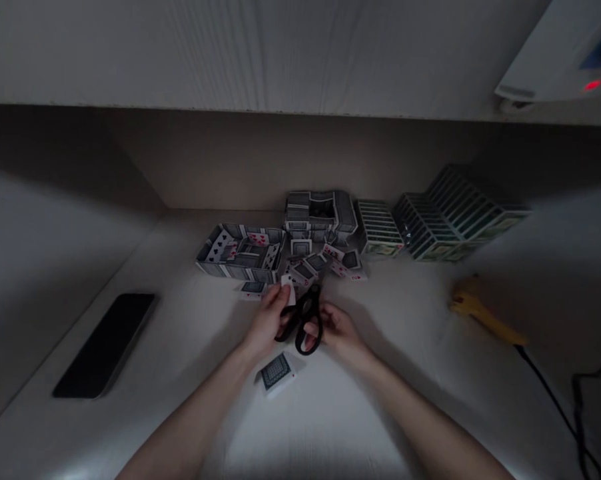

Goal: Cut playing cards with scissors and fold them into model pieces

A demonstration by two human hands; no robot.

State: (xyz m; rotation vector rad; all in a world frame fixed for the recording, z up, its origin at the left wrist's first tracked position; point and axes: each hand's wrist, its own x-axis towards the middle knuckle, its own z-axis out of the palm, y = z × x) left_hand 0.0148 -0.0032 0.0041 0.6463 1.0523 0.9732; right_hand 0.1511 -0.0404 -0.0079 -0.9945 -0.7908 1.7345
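Note:
Between my two hands are black-handled scissors (308,313) with the handles spread apart. My right hand (338,327) has its thumb at one handle loop and holds the scissors. My left hand (270,320) pinches a small white card piece (288,288) beside the other handle. Folded playing cards (308,267) lie in a loose pile just beyond the scissors. Nearer to me, between my forearms, rests a folded card (276,373) with a dark patterned back. Another folded card (253,287) is just beyond my left hand.
An open box made of cards (240,270) stands behind left, a second card structure (320,223) behind centre. Card stacks (380,230) and larger ones (460,213) reach right. A phone (105,347) lies left, a yellow corded tool (485,317) right. A shelf edge (300,113) spans above.

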